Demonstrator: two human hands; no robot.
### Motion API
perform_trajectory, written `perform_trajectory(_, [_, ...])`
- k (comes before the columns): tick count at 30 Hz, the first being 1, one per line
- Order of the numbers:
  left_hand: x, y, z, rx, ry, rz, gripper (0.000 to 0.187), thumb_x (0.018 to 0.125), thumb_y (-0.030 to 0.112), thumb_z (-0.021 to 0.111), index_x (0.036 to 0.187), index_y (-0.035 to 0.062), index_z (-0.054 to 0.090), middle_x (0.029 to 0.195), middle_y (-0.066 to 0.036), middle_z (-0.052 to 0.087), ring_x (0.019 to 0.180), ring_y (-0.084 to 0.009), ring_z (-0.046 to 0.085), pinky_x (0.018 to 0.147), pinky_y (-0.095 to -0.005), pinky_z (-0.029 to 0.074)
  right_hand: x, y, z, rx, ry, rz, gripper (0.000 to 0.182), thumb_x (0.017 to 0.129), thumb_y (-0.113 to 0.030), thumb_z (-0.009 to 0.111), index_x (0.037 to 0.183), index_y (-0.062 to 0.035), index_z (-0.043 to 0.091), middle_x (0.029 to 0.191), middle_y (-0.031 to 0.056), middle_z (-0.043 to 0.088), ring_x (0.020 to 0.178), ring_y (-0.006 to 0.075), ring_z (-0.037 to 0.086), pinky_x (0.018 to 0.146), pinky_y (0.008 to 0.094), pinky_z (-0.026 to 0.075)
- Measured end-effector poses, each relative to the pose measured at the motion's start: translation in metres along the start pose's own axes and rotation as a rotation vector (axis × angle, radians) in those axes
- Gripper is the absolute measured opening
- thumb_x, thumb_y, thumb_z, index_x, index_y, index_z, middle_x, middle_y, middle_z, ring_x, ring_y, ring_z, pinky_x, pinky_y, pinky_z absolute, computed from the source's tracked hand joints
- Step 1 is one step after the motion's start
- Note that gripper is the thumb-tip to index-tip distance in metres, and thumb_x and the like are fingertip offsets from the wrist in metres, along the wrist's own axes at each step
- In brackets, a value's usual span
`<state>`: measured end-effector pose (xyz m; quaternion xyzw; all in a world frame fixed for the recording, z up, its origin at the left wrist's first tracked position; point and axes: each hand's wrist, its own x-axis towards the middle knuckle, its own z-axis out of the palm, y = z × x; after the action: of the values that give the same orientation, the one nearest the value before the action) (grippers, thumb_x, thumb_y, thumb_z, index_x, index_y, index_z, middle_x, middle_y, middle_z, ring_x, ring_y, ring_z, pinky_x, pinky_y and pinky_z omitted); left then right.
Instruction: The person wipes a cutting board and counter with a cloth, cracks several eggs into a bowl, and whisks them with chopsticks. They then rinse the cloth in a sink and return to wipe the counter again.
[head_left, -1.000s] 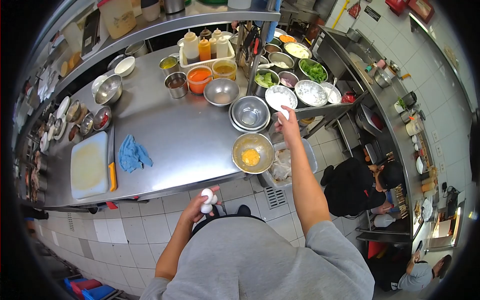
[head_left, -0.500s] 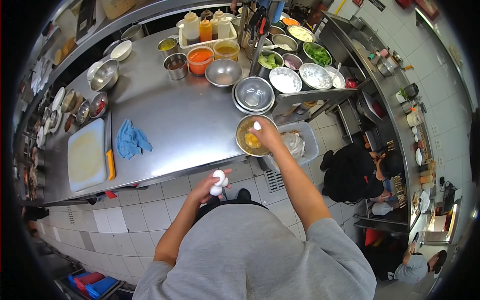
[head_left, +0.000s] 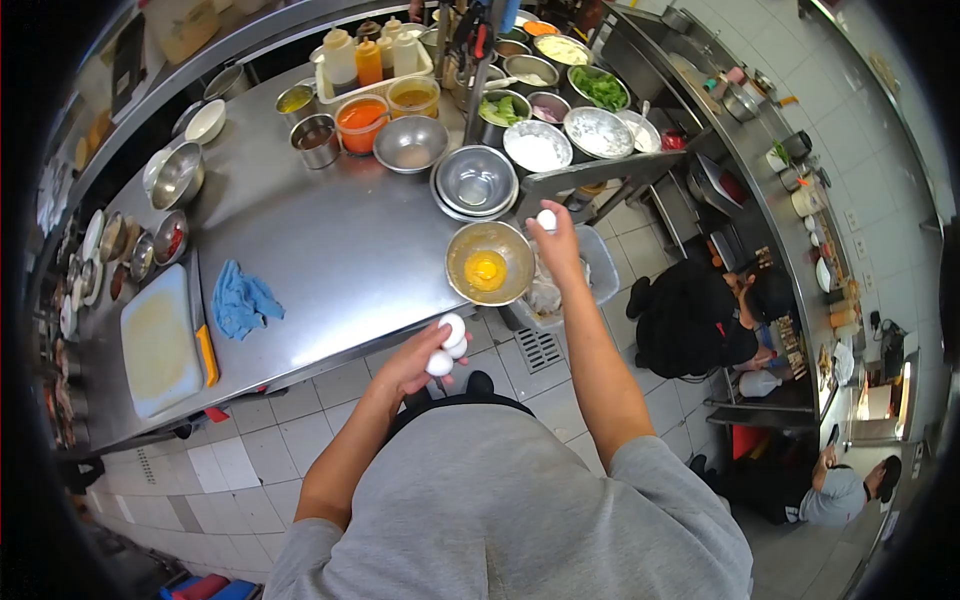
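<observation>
At the front edge of the counter (head_left: 350, 250), a metal bowl (head_left: 462, 249) holds yellow egg (head_left: 486, 270). Just beside it, my right hand (head_left: 562, 245) grips a white shell (head_left: 546, 220) (whole or cracked, I can't tell). My left hand (head_left: 405, 362) cradles three white eggs (head_left: 439, 363) over the floor (head_left: 235, 460); a loosened finger could let one slip and smash. The bowl might tip if my wrist catches its rim, and shell bits could fall in from careless handling above it.
</observation>
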<state>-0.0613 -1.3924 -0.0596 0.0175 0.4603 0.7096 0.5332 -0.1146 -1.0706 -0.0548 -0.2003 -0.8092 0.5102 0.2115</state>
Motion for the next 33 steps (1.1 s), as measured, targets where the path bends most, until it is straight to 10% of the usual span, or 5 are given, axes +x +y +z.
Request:
perform_trajectory(5, [0.025,0.039,0.034,0.014,0.038,0.031,0.045,0.103,0.047,0.041,0.127,0.0101,0.048,0.116,-0.007,0.061,0.086,-0.0188,0.065,0.05,-0.0299,0.054,-0.005,0.025,-0.038,-1.103,0.341,-0.51,0.06,0.089,-0.025,0.071,0.141,-0.0094,0.047,0.119,0.0114,0.062,0.098,0.0178,0.059,0.086,0.0319,0.05])
perform_trajectory(9, [0.036,0.038,0.05,0.098,0.062,-0.082,0.051,0.097,0.054,0.051,0.128,0.013,0.047,0.105,-0.002,0.059,0.08,-0.0119,0.06,0.049,-0.0272,0.051,-0.076,-0.075,-0.048,-0.058,-0.919,0.04,0.067,0.083,-0.02,0.077,0.141,-0.0082,0.047,0.121,0.0105,0.06,0.105,0.0179,0.059,0.087,0.0324,0.05])
perform_trajectory(12, [0.037,0.036,0.053,0.194,-0.004,-0.096,0.053,0.096,0.057,0.051,0.127,0.0149,0.048,0.104,0.001,0.058,0.08,-0.0108,0.06,0.05,-0.0278,0.051,-0.111,-0.08,-0.023,-0.214,-0.816,-0.358,0.062,0.081,-0.013,0.077,0.136,-0.0072,0.05,0.12,0.009,0.057,0.107,0.0166,0.058,0.087,0.0308,0.051])
perform_trajectory(21, [0.019,0.05,0.031,0.092,0.023,-0.006,0.029,0.096,0.024,0.05,0.123,0.0132,0.051,0.112,-0.003,0.055,0.085,-0.0164,0.063,0.052,-0.0286,0.053,0.013,-0.048,-0.026,0.768,-0.145,0.253,0.044,0.089,-0.003,0.062,0.127,-0.0059,0.041,0.114,0.0107,0.057,0.1,0.0193,0.063,0.08,0.0331,0.056])
perform_trajectory(33, [-0.009,0.026,0.007,-0.136,0.065,0.043,0.032,0.096,0.015,0.044,0.127,0.0114,0.045,0.116,-0.01,0.059,0.083,-0.0216,0.067,0.05,-0.0309,0.057,0.078,-0.025,0.009,-0.32,0.111,-0.362,0.04,0.09,-0.02,0.066,0.124,-0.0055,0.05,0.113,0.018,0.06,0.101,0.0346,0.061,0.084,0.0409,0.05])
